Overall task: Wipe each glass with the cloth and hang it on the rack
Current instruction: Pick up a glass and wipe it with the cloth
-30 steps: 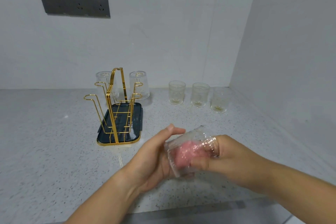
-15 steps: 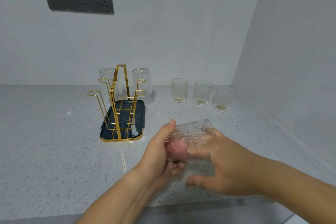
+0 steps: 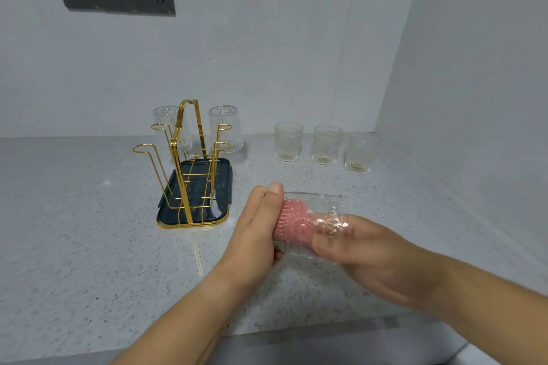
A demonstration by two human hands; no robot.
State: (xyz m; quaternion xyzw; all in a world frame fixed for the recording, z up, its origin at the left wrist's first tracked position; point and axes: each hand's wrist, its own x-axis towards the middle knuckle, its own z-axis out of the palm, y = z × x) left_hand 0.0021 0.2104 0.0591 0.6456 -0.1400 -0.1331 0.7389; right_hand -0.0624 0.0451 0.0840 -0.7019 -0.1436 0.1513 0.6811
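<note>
Left hand grips a sideways glass stuffed with pink cloth.

A glass being wiped over the table

The left hand grips a glass lying sideways; the right hand holds a pink cloth inside it. On the table, the gold rack carries two inverted glasses; three upright glasses stand to its right.

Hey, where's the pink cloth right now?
In the head view, lower centre: the pink cloth is inside the glass held sideways between the left hand and right hand, just right of the gold rack.
</note>
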